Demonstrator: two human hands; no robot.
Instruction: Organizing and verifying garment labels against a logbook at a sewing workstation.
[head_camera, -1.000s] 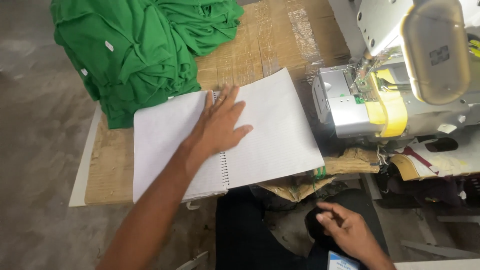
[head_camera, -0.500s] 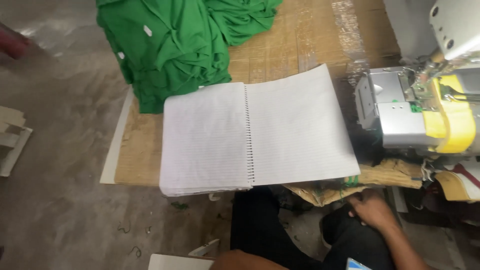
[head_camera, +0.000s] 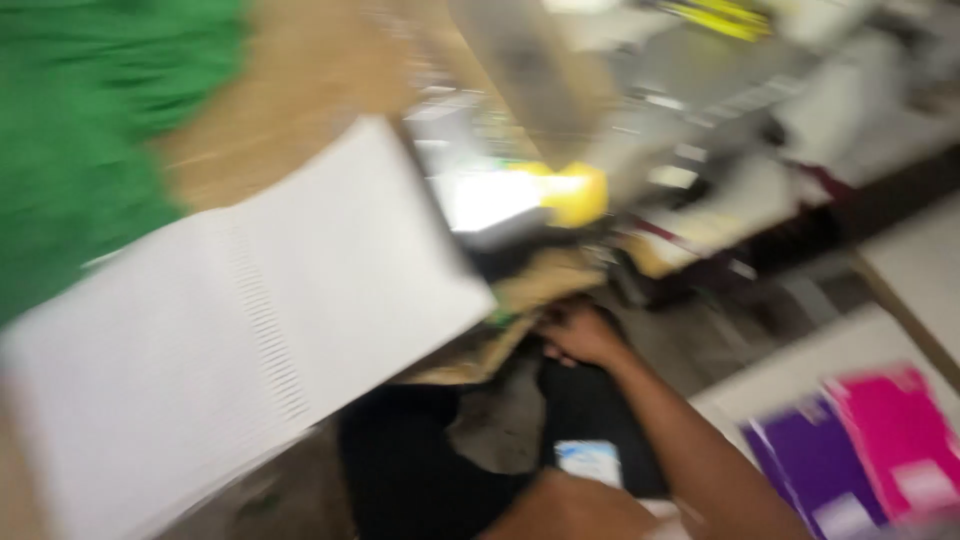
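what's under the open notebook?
The open spiral notebook lies on a brown tabletop, visible beyond its far edge beside green cloth. What lies directly beneath the pages is covered; the frame is blurred.

Blurred brown worktable (head_camera: 300, 100), open white spiral notebook (head_camera: 240, 320) lying across its near edge, heap of green cloth (head_camera: 80, 130) at its far left.

Bare right hand (head_camera: 580, 333) and forearm, no sleeve.
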